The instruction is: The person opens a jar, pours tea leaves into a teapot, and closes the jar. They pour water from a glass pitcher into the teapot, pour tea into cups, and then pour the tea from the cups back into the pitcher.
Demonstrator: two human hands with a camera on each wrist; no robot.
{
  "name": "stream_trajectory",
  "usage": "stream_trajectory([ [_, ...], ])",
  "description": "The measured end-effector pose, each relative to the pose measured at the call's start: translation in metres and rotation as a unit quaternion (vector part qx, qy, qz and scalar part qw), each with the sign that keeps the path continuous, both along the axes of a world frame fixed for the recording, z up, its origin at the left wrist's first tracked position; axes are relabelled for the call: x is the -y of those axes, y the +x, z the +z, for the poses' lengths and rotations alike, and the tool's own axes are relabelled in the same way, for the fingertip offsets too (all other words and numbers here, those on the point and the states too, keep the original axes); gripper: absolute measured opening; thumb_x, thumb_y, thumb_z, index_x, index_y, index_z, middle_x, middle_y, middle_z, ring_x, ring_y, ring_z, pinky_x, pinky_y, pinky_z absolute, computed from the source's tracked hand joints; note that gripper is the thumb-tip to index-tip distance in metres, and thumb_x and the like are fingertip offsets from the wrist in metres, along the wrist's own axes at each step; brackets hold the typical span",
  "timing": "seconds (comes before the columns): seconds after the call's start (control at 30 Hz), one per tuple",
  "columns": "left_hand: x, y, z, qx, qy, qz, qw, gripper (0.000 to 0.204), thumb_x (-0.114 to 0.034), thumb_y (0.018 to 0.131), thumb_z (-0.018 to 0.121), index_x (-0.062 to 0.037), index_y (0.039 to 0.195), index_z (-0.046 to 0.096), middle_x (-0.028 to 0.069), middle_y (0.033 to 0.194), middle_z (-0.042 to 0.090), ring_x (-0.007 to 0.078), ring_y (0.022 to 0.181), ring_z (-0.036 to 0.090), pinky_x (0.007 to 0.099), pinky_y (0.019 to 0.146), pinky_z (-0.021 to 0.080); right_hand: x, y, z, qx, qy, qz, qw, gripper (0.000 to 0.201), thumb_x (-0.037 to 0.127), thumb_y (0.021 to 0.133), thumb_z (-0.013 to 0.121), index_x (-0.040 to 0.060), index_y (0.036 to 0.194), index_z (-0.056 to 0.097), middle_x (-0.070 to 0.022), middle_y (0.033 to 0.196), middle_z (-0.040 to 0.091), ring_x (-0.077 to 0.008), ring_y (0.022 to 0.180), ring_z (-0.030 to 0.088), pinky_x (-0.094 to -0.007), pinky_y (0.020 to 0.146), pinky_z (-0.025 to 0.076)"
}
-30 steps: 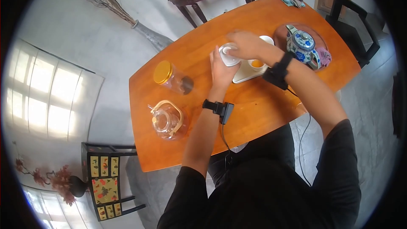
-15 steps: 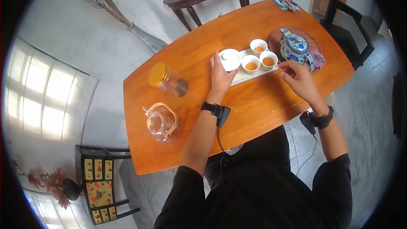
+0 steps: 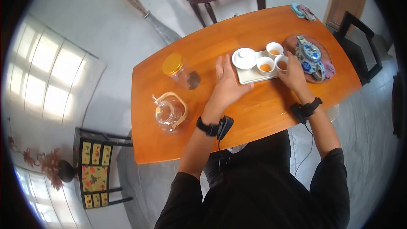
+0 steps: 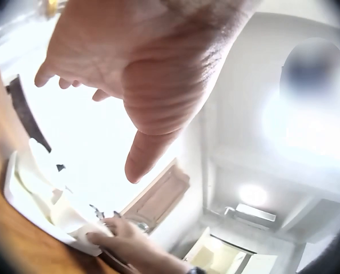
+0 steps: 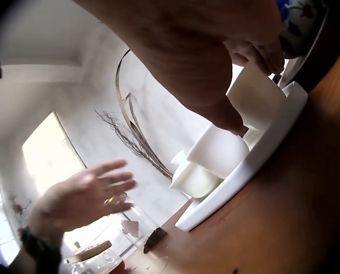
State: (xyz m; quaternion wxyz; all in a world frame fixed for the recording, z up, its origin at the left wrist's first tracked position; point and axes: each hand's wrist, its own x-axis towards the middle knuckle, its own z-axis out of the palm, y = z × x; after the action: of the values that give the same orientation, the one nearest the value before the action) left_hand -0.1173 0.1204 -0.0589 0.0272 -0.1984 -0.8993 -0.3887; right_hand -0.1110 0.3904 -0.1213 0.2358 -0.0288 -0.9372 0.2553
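In the head view, a white tray point(image 3: 250, 77) holds a lidded white gaiwan point(image 3: 244, 59) and three small white teacups of amber tea. My left hand point(image 3: 225, 85) is left of the tray beside the gaiwan, fingers spread with nothing in them; the left wrist view shows its thumb point(image 4: 147, 157) extended. My right hand point(image 3: 293, 76) grips the right-hand teacup point(image 3: 280, 62), thumb on the near side and fingers on the far side. The right wrist view shows this teacup point(image 5: 258, 97) low over the tray. The other teacups are the front one point(image 3: 265, 65) and the back one point(image 3: 274, 49).
Right of the tray, a blue-and-white teapot point(image 3: 309, 55) and a pinkish cloth point(image 3: 328, 70) rest on a round brown tray point(image 3: 292, 42). On the left stand a gold-lidded jar point(image 3: 174, 65) and a glass kettle point(image 3: 170, 112). Folded cloths point(image 3: 302, 12) lie at the far corner.
My right hand went from the gaiwan lid to the tray's right end, then onto the right-hand teacup. My left hand has let go of the gaiwan and drawn back left. The head view has shifted.
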Motion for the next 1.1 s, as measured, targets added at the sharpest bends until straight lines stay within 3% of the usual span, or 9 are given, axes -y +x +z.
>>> stream_trajectory([
  [0.13,0.059,0.072,0.048,-0.068,-0.010,-0.018,0.998,0.099,-0.023,0.077,0.086,0.0043,0.152,0.029,0.0316,0.158,0.020,0.0443,0.149,0.025,0.0468,0.121,0.027,-0.007,-0.013,-0.024,-0.048,0.005,0.004,0.999,0.065,0.012,0.076,0.078,-0.0074,0.133,0.052,-0.0284,0.124,0.060,-0.0437,0.118,0.057,-0.0467,0.102,0.048],
  [0.23,0.109,0.102,0.055,-0.129,-0.034,0.013,0.991,0.074,-0.019,0.081,0.083,-0.0007,0.143,0.047,0.0267,0.154,0.031,0.0413,0.142,0.038,0.0481,0.114,0.038,-0.013,-0.015,-0.035,-0.066,0.007,0.012,0.998,0.063,0.013,0.077,0.078,-0.0034,0.133,0.053,-0.0261,0.125,0.060,-0.0431,0.118,0.057,-0.0455,0.102,0.048],
  [0.3,0.136,0.113,0.056,-0.109,0.031,0.139,0.984,0.056,-0.017,0.081,0.082,-0.0028,0.131,0.059,0.0217,0.141,0.047,0.0382,0.124,0.055,0.0460,0.101,0.050,-0.010,-0.010,-0.030,-0.062,0.005,-0.008,0.998,0.063,0.014,0.078,0.079,-0.0037,0.133,0.054,-0.0263,0.128,0.060,-0.0423,0.121,0.057,-0.0448,0.104,0.047],
  [0.53,0.227,0.087,0.022,-0.147,-0.073,0.281,0.945,0.043,-0.020,0.085,0.078,-0.0023,0.122,0.064,0.0177,0.110,0.064,0.0343,0.103,0.064,0.0406,0.084,0.055,0.004,0.001,0.008,-0.110,-0.045,-0.014,0.993,0.058,0.013,0.079,0.080,-0.0029,0.130,0.057,-0.0219,0.125,0.064,-0.0377,0.117,0.062,-0.0421,0.102,0.048],
  [0.83,0.245,0.071,-0.004,-0.100,0.016,0.252,0.962,0.025,-0.016,0.089,0.074,-0.0037,0.110,0.069,0.0147,0.098,0.065,0.0302,0.087,0.065,0.0376,0.076,0.055,0.154,0.036,0.075,0.005,-0.236,0.271,0.933,0.060,0.002,0.076,0.079,-0.0006,0.131,0.054,-0.0147,0.125,0.061,-0.0257,0.118,0.062,-0.0373,0.101,0.049],
  [0.93,0.250,0.068,-0.019,-0.109,0.087,0.246,0.959,0.024,-0.016,0.092,0.073,-0.0012,0.109,0.066,0.0114,0.094,0.064,0.0222,0.084,0.065,0.0342,0.074,0.054,0.210,0.032,0.075,0.027,-0.190,0.347,0.918,0.061,0.006,0.076,0.079,-0.0001,0.131,0.054,-0.0151,0.122,0.061,-0.0285,0.115,0.062,-0.0376,0.097,0.051],
  [1.0,0.252,0.066,-0.038,-0.082,0.308,0.262,0.911,0.021,-0.017,0.098,0.068,0.0007,0.108,0.060,0.0067,0.091,0.063,0.0141,0.080,0.063,0.0307,0.072,0.053,0.248,0.030,0.086,0.030,-0.157,0.369,0.915,0.060,0.008,0.076,0.079,0.0004,0.130,0.054,-0.0182,0.122,0.061,-0.0350,0.113,0.063,-0.0407,0.097,0.051],
  [1.03,0.251,0.068,-0.042,-0.085,0.308,0.269,0.909,0.021,-0.017,0.098,0.068,0.0007,0.108,0.060,0.0067,0.091,0.063,0.0141,0.080,0.063,0.0307,0.072,0.053,0.263,0.027,0.091,0.034,-0.152,0.383,0.910,0.060,0.008,0.076,0.078,0.0004,0.130,0.054,-0.0186,0.122,0.061,-0.0360,0.113,0.062,-0.0415,0.096,0.052],
  [1.1,0.246,0.074,-0.045,-0.081,0.490,0.248,0.832,0.018,-0.018,0.105,0.060,-0.0008,0.107,0.054,0.0032,0.089,0.061,0.0088,0.076,0.058,0.0269,0.071,0.051,0.286,0.016,0.094,0.043,-0.143,0.406,0.901,0.060,0.008,0.075,0.078,0.0004,0.130,0.054,-0.0190,0.122,0.060,-0.0369,0.113,0.062,-0.0424,0.096,0.052],
])
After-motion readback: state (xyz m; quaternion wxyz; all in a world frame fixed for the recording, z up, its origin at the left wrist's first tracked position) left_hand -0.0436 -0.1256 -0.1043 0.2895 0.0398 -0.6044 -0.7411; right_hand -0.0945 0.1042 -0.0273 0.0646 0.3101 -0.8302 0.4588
